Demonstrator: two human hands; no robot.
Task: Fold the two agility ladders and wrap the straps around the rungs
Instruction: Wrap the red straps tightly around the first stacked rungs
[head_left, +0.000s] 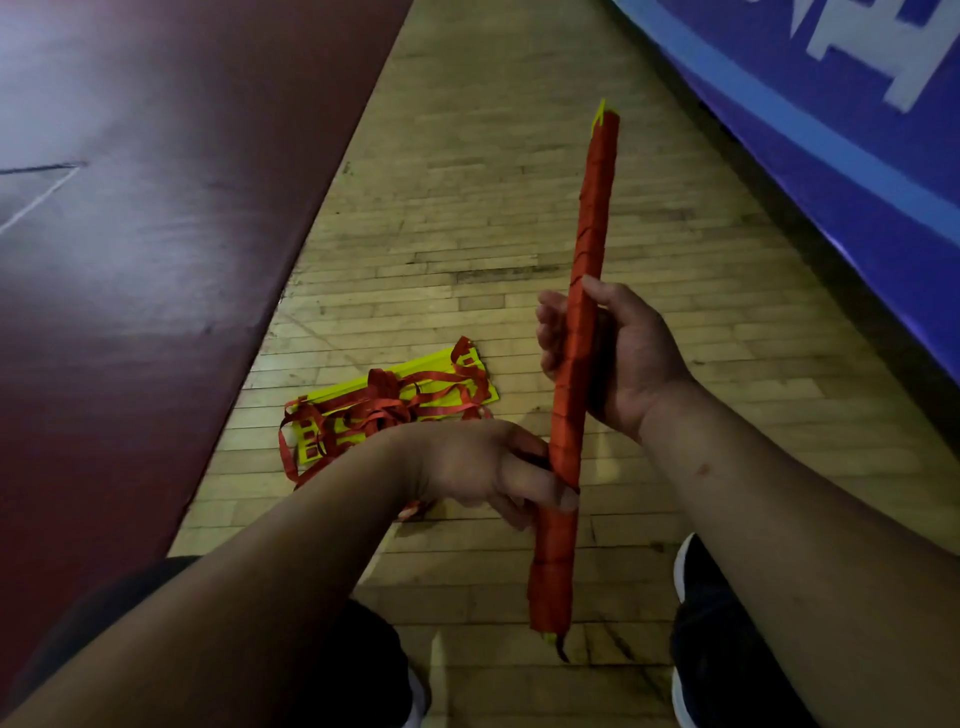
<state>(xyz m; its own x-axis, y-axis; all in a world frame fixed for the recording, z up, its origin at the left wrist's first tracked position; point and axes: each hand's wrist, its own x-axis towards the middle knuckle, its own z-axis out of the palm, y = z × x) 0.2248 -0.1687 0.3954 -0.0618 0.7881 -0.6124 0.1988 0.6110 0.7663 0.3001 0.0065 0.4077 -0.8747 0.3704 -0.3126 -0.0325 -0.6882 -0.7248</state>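
Observation:
One agility ladder (589, 218) is a long upright bundle, its yellow rungs almost fully covered by red strap windings, with yellow showing only at the tips. My right hand (618, 353) grips the bundle around its middle. My left hand (498, 473) holds it lower down, fingers curled round the wrapped part. The second ladder (384, 410) lies on the wooden floor to the left, its yellow rungs stacked and its red straps loose and tangled on top.
A dark red mat (156, 234) covers the floor at left, a blue padded banner (831, 104) runs along the right. My dark shoes (727, 649) stand on the wooden floor (467, 208) below the bundle.

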